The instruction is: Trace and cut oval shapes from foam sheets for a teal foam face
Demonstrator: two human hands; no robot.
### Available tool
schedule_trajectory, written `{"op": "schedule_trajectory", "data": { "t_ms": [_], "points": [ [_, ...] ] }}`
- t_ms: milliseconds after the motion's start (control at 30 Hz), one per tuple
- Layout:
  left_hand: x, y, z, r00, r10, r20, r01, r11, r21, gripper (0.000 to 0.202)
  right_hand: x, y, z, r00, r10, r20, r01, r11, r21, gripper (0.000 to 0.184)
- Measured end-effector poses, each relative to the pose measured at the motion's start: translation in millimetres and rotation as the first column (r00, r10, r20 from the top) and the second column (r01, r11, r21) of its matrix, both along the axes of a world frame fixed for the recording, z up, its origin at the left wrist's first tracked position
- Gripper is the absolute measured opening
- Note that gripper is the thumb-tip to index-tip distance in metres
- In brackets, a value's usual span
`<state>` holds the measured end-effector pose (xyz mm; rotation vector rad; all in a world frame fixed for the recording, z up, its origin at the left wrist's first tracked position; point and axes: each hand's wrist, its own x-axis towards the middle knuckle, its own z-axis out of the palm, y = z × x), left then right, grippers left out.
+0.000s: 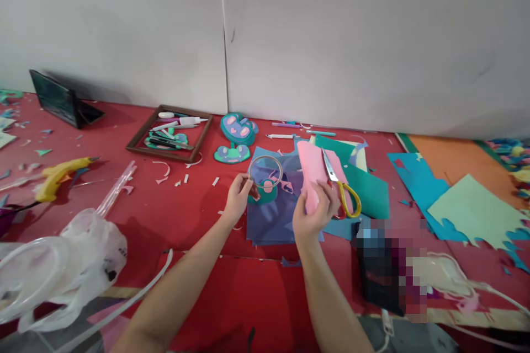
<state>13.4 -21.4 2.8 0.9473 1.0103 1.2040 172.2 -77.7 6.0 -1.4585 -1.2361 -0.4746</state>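
Note:
My left hand [237, 198] pinches a thin, pale round hoop [282, 169] at its left edge and holds it above blue-purple foam sheets [265, 226]. Through the hoop show a dark green piece and small pink cutouts. My right hand [315, 214] is closed around a pink foam sheet [308, 162] and a pair of scissors [351, 198] with a yellow and red handle, blades pointing up. Just behind the hoop lie two layered teal and purple foam shapes [238, 131]. Green sheets [372, 190] lie to the right of the scissors.
A wooden frame tray [134, 143] holds pens and tools. At left are a yellow glue gun [53, 176], clear glue sticks [118, 187], a plastic bag [103, 248] and a propped tablet [56, 100]. Pale green foam [472, 209] lies at right. A white wall [310, 38] stands behind.

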Motion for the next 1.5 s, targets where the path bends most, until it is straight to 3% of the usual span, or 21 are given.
{"op": "schedule_trajectory", "data": {
  "t_ms": [100, 167, 233, 367, 533, 767, 1033, 1167, 1300, 1500],
  "points": [
    [-2.9, 1.3, 0.7, 1.000, 0.023, -0.020, -0.023, 1.000, -0.005, 0.031, -0.3, 10.4, -9.4, 0.991, 0.081, -0.108, -0.105, 0.966, -0.238, 0.036],
    [-4.9, 2.8, 0.6, 0.998, 0.049, -0.034, -0.049, 0.999, -0.008, 0.030, -2.3, 14.1, -21.8, 0.950, 0.211, -0.229, -0.288, 0.874, -0.390, 0.039],
    [-6.5, 4.6, 0.1, 0.996, 0.074, -0.045, -0.074, 0.997, -0.011, 0.029, -4.8, 15.2, -32.6, 0.897, 0.260, -0.359, -0.412, 0.788, -0.457, 0.035],
    [-7.2, 5.6, -1.1, 0.996, 0.075, -0.050, -0.076, 0.997, -0.014, 0.028, -4.9, 16.5, -34.7, 0.786, 0.182, -0.592, -0.498, 0.753, -0.430, 0.034],
    [-2.5, 1.2, -2.5, 0.995, -0.073, -0.062, 0.069, 0.996, -0.064, 0.027, -0.3, 21.4, -21.0, 0.541, 0.214, -0.813, -0.667, 0.698, -0.260, 0.046],
    [2.1, -3.0, -0.6, 0.974, -0.196, -0.118, 0.187, 0.979, -0.082, 0.027, 3.5, 25.9, -26.3, 0.483, 0.143, -0.864, -0.645, 0.726, -0.240, 0.045],
    [-2.3, 1.1, -1.5, 0.985, -0.106, -0.138, 0.099, 0.993, -0.059, 0.033, -1.2, 26.3, -20.3, 0.483, 0.151, -0.863, -0.630, 0.744, -0.222, 0.046],
    [-2.4, 1.7, -3.4, 0.990, -0.043, -0.131, 0.034, 0.997, -0.076, 0.035, -2.2, 24.7, -19.0, 0.415, 0.178, -0.892, -0.659, 0.735, -0.159, 0.044],
    [1.1, 2.8, -6.4, 0.993, -0.052, -0.110, 0.045, 0.997, -0.060, 0.034, -0.3, 27.0, -24.7, 0.328, 0.192, -0.925, -0.684, 0.723, -0.093, 0.043],
    [4.8, 6.5, -9.2, 0.989, -0.087, -0.116, 0.087, 0.996, -0.006, 0.055, -2.2, 33.8, -22.0, 0.329, 0.216, -0.919, -0.668, 0.742, -0.065, 0.046]
  ]
}}
